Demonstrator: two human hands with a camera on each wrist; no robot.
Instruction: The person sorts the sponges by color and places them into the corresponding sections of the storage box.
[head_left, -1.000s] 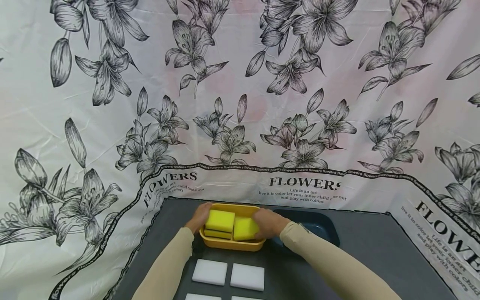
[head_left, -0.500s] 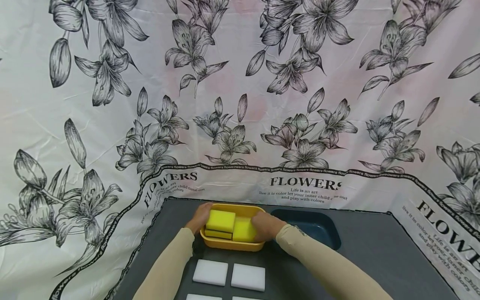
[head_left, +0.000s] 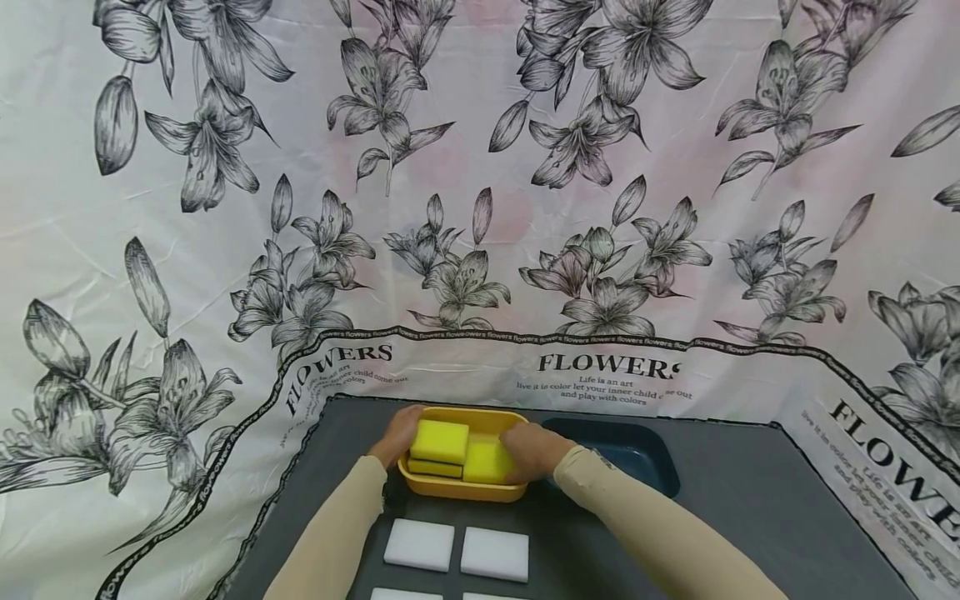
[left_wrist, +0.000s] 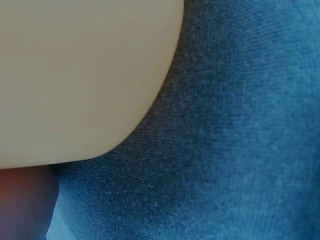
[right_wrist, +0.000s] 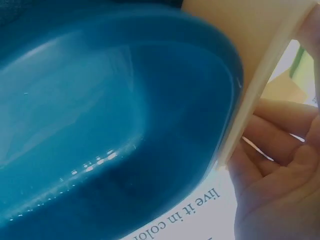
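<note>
So, I'm at the tub (head_left: pixel 467 493)

At lower centre of the frame, my left hand (head_left: pixel 397 435) curls round the yellow tub's left end. Inside, stacked sponges (head_left: pixel 440 442) sit left; below, white blocks (head_left: pixel 419 545) reach the bottom edge. Another sponge (head_left: pixel 483 461) lies right, my right hand's (head_left: pixel 536 452) fingers bent at it; whether they pinch it, I can't tell. Farther right sits a blue tray (head_left: pixel 645 461).

- Head view: soft, even light; the cloth (head_left: pixel 465 75) stretches toward the edges.
- The table (head_left: pixel 573 542) darkens below the tub (head_left: pixel 465 490).
- Left wrist: blue cast, tub dull.
- Right wrist: bright glints on the tray (right_wrist: pixel 65 100), cloth washed out.
</note>
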